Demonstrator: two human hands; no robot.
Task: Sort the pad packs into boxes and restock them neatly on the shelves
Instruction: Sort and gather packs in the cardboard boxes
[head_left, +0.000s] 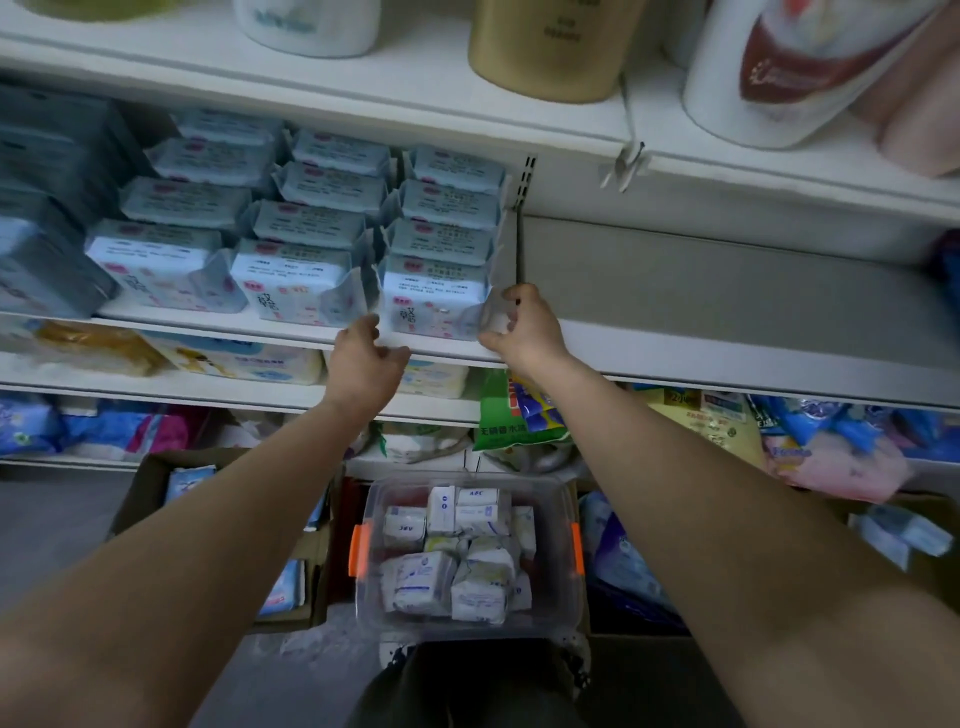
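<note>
Both hands flank the front pad pack (434, 299): right hand (522, 327) pinches its side flap, left hand (363, 358) is loosely curled at 9 o'clock; restocking is underway, squaring is needed next.

A gold bottle (550, 49) is standing on the top shelf, with a white bottle (311, 26) sitting to its left and a white and red bottle (789, 67) leaning at its right. Lower down, a green bag (506, 415) is hanging over a shelf edge.
</note>
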